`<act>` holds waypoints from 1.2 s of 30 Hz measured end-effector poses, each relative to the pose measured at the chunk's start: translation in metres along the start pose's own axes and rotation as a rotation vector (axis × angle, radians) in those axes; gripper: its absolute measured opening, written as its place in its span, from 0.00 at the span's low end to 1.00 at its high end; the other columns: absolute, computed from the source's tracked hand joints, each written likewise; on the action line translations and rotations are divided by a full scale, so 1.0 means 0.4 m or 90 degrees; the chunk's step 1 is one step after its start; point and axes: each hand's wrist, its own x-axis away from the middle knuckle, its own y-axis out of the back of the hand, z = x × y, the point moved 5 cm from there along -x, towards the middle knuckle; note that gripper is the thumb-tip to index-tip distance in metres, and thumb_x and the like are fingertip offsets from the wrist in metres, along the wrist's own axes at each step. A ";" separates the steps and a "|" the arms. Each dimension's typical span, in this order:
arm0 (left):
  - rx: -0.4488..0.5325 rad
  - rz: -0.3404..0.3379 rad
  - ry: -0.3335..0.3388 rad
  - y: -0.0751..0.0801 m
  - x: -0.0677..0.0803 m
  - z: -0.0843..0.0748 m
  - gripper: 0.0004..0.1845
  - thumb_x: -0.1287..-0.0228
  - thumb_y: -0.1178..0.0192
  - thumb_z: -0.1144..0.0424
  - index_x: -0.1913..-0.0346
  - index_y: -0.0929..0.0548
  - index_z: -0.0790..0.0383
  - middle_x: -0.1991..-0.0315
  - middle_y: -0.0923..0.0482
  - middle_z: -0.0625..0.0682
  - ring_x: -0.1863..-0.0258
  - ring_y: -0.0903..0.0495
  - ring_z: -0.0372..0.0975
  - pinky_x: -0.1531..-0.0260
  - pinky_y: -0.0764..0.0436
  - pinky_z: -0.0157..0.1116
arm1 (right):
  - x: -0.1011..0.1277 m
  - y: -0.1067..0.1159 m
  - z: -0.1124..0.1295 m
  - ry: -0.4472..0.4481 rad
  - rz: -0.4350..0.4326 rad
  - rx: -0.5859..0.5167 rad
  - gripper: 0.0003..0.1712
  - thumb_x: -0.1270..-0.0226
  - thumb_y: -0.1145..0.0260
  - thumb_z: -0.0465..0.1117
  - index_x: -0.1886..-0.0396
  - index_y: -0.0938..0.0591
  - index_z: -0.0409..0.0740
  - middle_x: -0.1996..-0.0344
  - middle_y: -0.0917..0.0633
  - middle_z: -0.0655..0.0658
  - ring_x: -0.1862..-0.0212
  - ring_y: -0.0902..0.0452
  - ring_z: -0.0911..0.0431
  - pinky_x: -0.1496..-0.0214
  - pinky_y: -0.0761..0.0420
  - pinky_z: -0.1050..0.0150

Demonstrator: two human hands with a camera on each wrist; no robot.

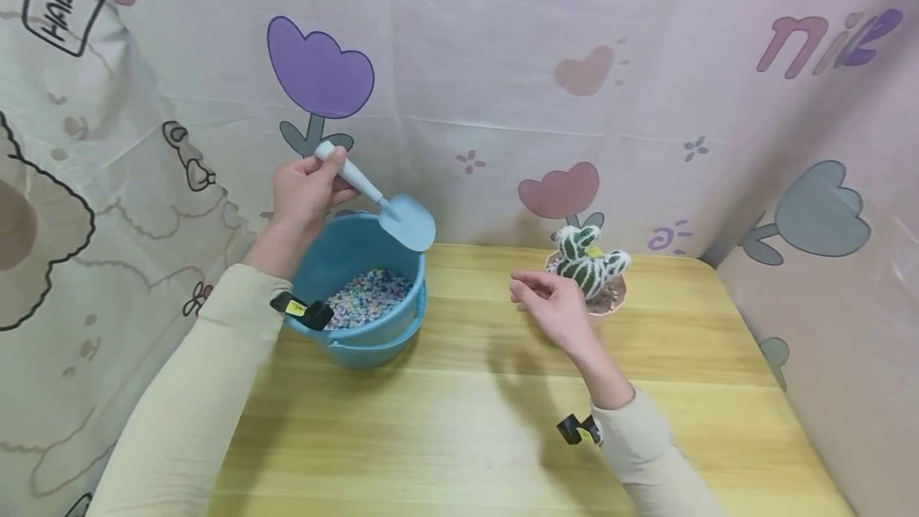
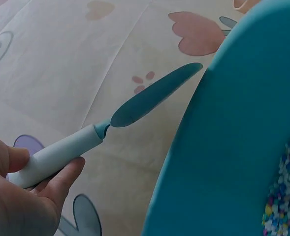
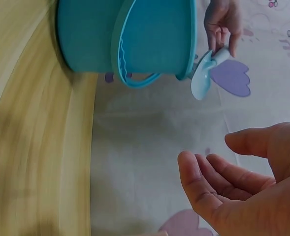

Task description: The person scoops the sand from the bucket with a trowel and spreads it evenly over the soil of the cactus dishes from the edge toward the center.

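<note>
- Trowel: your left hand gripped its white handle, blade held above the blue bucket rim.
- Your right hand hovered with fingers relaxed, holding nothing, beside the potted cactus.

Soft, even overhead light — faint arm shadows on table; right-wrist view motion-blurred, head view edges bowed.
</note>
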 end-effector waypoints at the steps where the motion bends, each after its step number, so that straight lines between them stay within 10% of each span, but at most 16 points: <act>1: 0.009 0.002 0.002 0.007 0.001 -0.001 0.29 0.25 0.34 0.52 0.33 0.20 0.72 0.67 0.12 0.43 0.69 0.09 0.30 0.57 0.09 0.31 | -0.002 -0.008 0.003 0.001 0.003 -0.005 0.17 0.25 0.32 0.35 0.43 0.15 0.28 0.53 0.10 0.28 0.59 0.08 0.50 0.53 0.06 0.60; 36: -0.219 -0.020 0.047 0.177 0.055 0.076 0.30 0.22 0.39 0.47 0.31 0.21 0.68 0.65 0.13 0.39 0.66 0.12 0.26 0.54 0.10 0.27 | -0.051 -0.259 0.104 0.066 0.131 -0.033 0.18 0.23 0.33 0.41 0.41 0.14 0.35 0.52 0.09 0.36 0.55 0.09 0.40 0.51 0.05 0.52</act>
